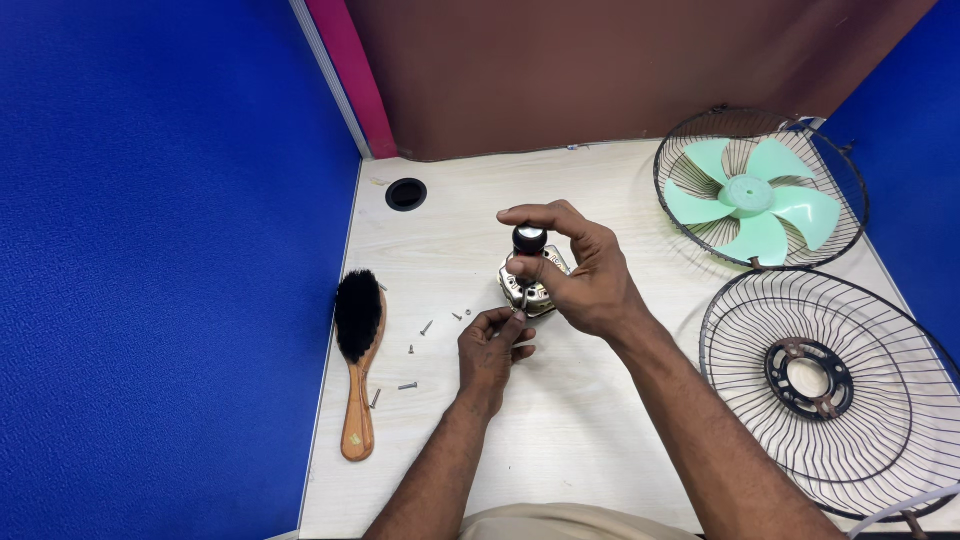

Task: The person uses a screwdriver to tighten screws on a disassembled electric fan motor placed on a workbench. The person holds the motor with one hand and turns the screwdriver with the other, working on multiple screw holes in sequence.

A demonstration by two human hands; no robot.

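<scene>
A small metal fan motor (527, 283) with a black cap (529, 239) on its shaft stands on the pale desk (560, 420), near the middle. My right hand (588, 280) is wrapped around its right side, thumb and forefinger reaching over the cap. My left hand (493, 345) sits just below the motor, fingertips pinched on a small screw (520, 312) at the motor's lower edge. Several loose screws (425, 328) lie on the desk to the left of that hand.
A wooden-handled brush (358, 355) with black bristles lies near the desk's left edge. A wire fan guard holding a green blade (752, 197) rests at the back right; a second wire guard (820, 385) lies at the right. A round cable hole (405, 194) is at the back left.
</scene>
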